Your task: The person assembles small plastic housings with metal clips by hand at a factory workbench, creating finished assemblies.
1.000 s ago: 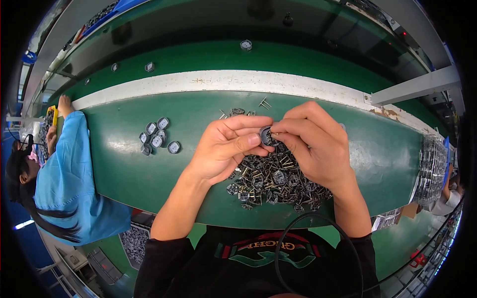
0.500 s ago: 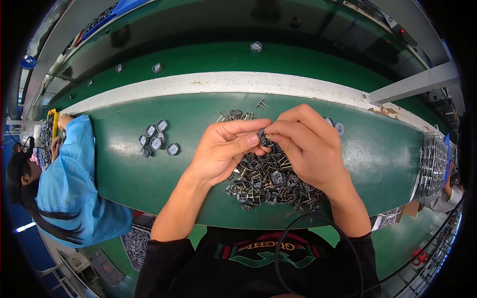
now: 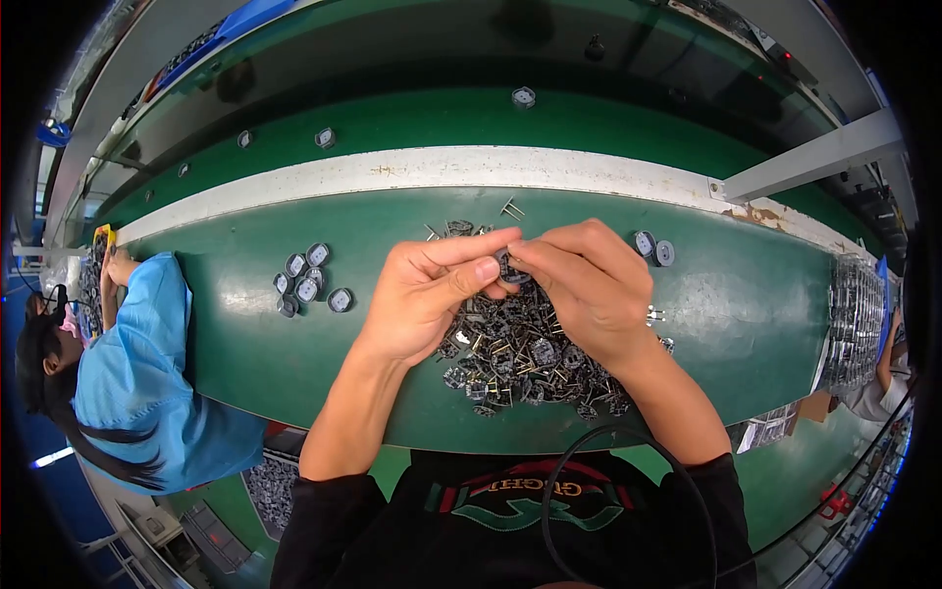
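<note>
A small dark round plug part [image 3: 507,267] is pinched between my two hands above the green bench. My left hand [image 3: 417,299] has it between thumb and fingers, with the index finger stretched along the top. The closed fingertips of my right hand [image 3: 594,285] press at its upper right side, partly hiding it. Right below my hands lies a heap of black plug inserts [image 3: 535,358] with brass-coloured pins. A loose pair of metal pins [image 3: 512,209] rests just beyond the heap.
Several grey round housings [image 3: 307,290] sit left on the bench, and two grey discs [image 3: 664,253] lie right. Beyond a white ledge [image 3: 432,165], a green belt carries housings [image 3: 523,97]. A blue-clad person [image 3: 132,363] works at left. Stacked clear trays [image 3: 850,319] stand right.
Both hands have shifted slightly left with the plug part, and my right fingers now cover more of it. Housings on the far belt have moved a little to the right.
</note>
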Available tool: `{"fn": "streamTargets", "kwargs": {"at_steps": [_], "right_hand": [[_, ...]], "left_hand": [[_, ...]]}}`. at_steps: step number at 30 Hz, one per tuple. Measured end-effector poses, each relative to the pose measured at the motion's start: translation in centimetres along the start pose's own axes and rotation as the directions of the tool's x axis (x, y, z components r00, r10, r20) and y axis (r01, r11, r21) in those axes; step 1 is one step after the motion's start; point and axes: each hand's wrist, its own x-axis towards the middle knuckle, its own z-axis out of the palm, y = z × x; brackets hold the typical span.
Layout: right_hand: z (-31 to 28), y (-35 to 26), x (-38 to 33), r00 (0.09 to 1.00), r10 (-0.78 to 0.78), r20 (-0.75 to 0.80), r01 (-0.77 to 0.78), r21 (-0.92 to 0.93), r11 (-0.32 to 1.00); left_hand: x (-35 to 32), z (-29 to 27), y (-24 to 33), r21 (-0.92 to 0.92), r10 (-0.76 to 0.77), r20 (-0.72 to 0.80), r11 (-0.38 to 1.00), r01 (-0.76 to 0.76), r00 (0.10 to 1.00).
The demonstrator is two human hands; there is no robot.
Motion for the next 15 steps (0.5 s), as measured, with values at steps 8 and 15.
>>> {"fn": "streamTargets", "kwargs": {"at_steps": [8,15], "right_hand": [[-2.0,0.9,1.2,0.951,0.220,0.217,-0.230,0.023,0.973],[-3.5,4.6,1.2,0.814,0.369,0.449,-0.285,-0.244,0.927]], "left_hand": [[4.7,1.2,3.2,0.627,0.044,-0.143,0.777,0.056,0.989],[20.9,-8.3,7.7,0.832,0.294,-0.182,0.555,-0.012,0.938]]}}
